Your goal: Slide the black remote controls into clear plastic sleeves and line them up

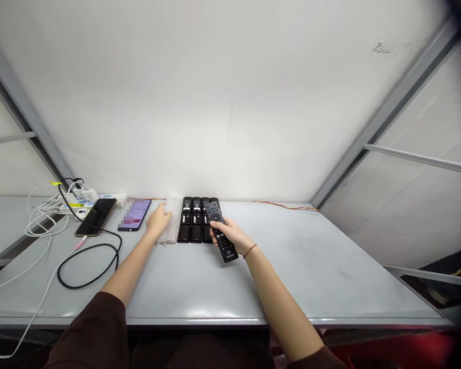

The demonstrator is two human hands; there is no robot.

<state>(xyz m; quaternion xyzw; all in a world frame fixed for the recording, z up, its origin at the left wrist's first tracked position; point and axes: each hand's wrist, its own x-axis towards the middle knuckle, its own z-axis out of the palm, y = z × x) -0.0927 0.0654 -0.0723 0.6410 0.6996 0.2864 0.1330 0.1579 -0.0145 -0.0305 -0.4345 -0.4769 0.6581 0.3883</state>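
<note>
My right hand [233, 234] is closed around a black remote control [227, 248], its button side up and tilted over the right end of a row. In that row several black remotes [195, 233] lie side by side with their backs up and their battery bays uncovered. Left of them is a stack of clear plastic bags [170, 231]. My left hand [159, 220] rests at the left edge of the bags, fingers stretched out and a little apart.
A lit phone [135, 215] and a dark phone [97, 218] lie at the left. Beyond them is a power strip [113, 197] with chargers [85, 195] and tangled white cables [42, 220]. A black cable [88, 283] loops toward the front. A white wall [230, 102] stands behind the table [311, 266].
</note>
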